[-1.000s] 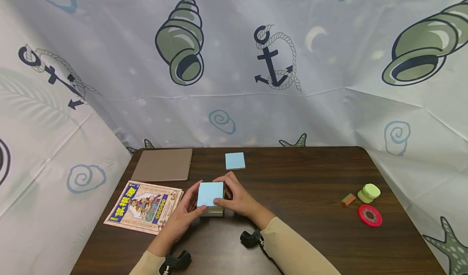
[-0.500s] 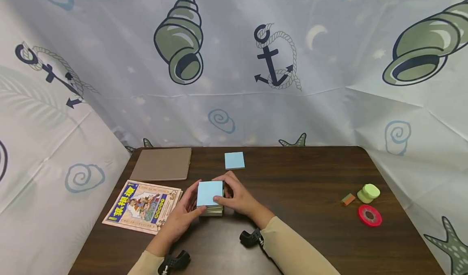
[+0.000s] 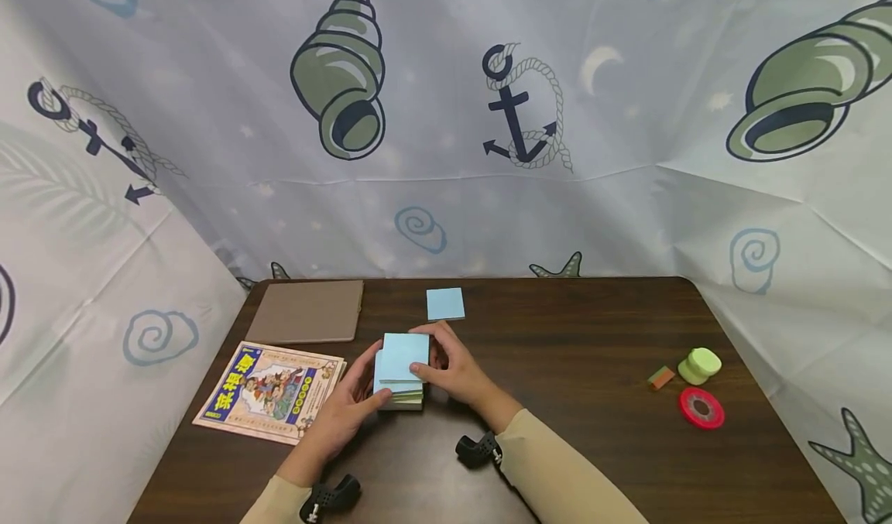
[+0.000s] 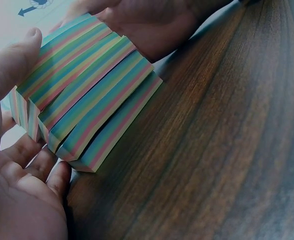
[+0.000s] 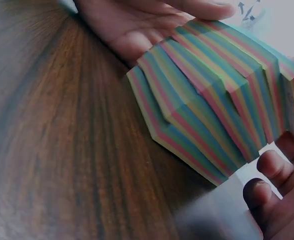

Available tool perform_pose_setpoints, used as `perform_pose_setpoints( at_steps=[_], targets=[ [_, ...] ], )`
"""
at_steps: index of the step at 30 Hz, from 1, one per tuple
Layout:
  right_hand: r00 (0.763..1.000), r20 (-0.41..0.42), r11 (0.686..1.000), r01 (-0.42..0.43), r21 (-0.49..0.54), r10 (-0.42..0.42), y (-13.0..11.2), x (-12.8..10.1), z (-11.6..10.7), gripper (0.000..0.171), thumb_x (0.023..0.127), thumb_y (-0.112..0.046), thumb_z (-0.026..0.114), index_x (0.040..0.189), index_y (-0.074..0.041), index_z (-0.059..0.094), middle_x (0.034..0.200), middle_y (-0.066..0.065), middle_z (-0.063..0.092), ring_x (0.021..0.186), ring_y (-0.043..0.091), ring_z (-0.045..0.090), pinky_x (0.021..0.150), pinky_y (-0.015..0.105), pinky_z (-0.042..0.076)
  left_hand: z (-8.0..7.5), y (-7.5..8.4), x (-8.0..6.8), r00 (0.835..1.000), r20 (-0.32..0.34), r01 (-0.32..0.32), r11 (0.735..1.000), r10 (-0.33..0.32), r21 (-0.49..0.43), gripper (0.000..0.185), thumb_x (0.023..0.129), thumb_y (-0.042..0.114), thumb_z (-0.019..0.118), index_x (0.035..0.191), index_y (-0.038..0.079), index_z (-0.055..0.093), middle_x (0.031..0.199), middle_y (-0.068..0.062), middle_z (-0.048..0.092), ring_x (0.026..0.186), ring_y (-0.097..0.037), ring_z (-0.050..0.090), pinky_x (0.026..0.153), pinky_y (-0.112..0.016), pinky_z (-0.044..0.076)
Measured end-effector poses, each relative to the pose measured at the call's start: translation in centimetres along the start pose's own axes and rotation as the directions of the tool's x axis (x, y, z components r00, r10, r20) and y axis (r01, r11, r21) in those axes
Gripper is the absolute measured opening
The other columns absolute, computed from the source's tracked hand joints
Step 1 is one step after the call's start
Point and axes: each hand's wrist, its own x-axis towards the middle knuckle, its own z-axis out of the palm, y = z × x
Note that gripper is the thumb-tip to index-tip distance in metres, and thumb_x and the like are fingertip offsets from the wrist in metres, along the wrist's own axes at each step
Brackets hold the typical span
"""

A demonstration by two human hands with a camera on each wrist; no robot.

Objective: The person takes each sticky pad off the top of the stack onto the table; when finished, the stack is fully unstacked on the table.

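A stack of sticky note pads (image 3: 403,404) with light blue tops and striped edges stands on the table before me. Its top pad (image 3: 406,356) sits shifted away and to the right of those beneath. My left hand (image 3: 344,412) grips the stack from the left, thumb on the near side. On the right, my right hand (image 3: 456,371) holds the top pad, thumb on its upper face, other fingers partly hidden behind it. Both wrist views show the striped pads (image 4: 99,85) unevenly stepped, with the lowest layer (image 5: 174,150) at the wooden tabletop.
Another blue sticky note pad (image 3: 445,303) lies near the back edge. To the left are a colourful booklet (image 3: 268,392) and a brown flat notebook (image 3: 307,311). A small orange-green block (image 3: 661,378), a pale green lidded jar (image 3: 700,366) and a red ring (image 3: 701,408) lie right.
My right hand has moved slightly away and to the right, sliding the top pad off line with the stack. The left hand stays about where it was.
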Motion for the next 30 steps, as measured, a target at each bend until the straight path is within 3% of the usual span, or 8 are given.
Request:
perform_pose_setpoints(
  at_steps=[6,10,13,16,18,23,30],
  targets=[
    [0.999,-0.041,0.999,0.027,0.045,-0.025,-1.8,0.3,-0.8,0.051,0.097,0.005,0.075,0.145,0.004,0.057,0.101,0.027,0.052,0.067,0.041,0.045,0.058,0.029,0.042,0.1,0.4,0.0,1.0,-0.01,-0.009,1.0,0.009,0.028,0.084,0.107,0.024,0.072,0.175,0.03,0.023,0.177,-0.012,0.033,0.168,-0.032,0.024,0.114,-0.001,0.028],
    [0.997,-0.079,0.994,0.014,0.11,-0.005,0.4,0.2,-1.1,0.055,0.098,0.003,0.075,0.149,-0.002,0.055,0.092,0.017,0.056,0.065,0.022,0.05,0.055,0.028,0.047,0.1,0.4,0.0,1.0,-0.015,-0.006,0.999,0.006,0.04,0.084,0.107,0.024,0.073,0.174,0.029,0.024,0.176,-0.012,0.036,0.167,-0.032,0.027,0.114,-0.001,0.028],
    [0.991,-0.131,0.979,0.0,0.205,0.028,1.7,0.3,-1.2,0.061,0.098,0.005,0.075,0.153,-0.005,0.051,0.1,0.009,0.056,0.064,0.011,0.055,0.049,0.033,0.052,0.2,0.4,-0.1,1.0,-0.017,-0.003,0.999,0.004,0.04,0.083,0.107,0.025,0.073,0.174,0.03,0.025,0.177,-0.011,0.033,0.168,-0.032,0.025,0.114,-0.001,0.027],
    [0.981,-0.189,0.964,0.013,0.267,0.039,1.6,0.3,-1.4,0.062,0.097,0.009,0.074,0.153,0.002,0.047,0.111,0.014,0.052,0.061,0.015,0.059,0.046,0.046,0.055,0.3,0.4,-0.1,1.0,-0.014,0.0,0.999,0.0,0.038,0.084,0.107,0.024,0.073,0.174,0.029,0.024,0.179,-0.011,0.03,0.169,-0.033,0.023,0.114,-0.001,0.026],
    [0.974,-0.226,0.962,0.034,0.271,0.029,1.8,0.3,-1.6,0.057,0.097,0.01,0.074,0.148,0.007,0.049,0.114,0.02,0.051,0.059,0.02,0.061,0.046,0.048,0.056,0.3,0.4,-0.1,1.0,-0.009,0.002,0.999,-0.001,0.04,0.084,0.107,0.024,0.073,0.175,0.027,0.023,0.18,-0.012,0.027,0.169,-0.034,0.021,0.114,-0.001,0.026],
    [0.948,-0.317,0.966,0.053,0.252,0.03,2.2,0.7,-2.4,0.037,0.099,0.008,0.073,0.133,0.011,0.058,0.108,0.032,0.058,0.063,0.024,0.062,0.052,0.037,0.061,0.2,0.4,-0.1,1.0,-0.006,-0.022,0.999,0.023,0.029,0.084,0.107,0.02,0.072,0.175,0.024,0.023,0.182,-0.014,0.023,0.17,-0.038,0.017,0.116,-0.002,0.026],
    [0.891,-0.444,0.984,-0.021,0.177,0.098,2.7,0.7,-4.0,0.019,0.103,-0.004,0.074,0.119,0.005,0.07,0.097,0.027,0.065,0.068,0.023,0.062,0.056,0.028,0.059,0.1,0.5,-0.3,1.0,-0.004,-0.019,0.999,0.019,0.031,0.081,0.108,0.022,0.07,0.174,0.028,0.024,0.184,-0.01,0.016,0.171,-0.038,0.013,0.115,0.0,0.024]
  ],
)
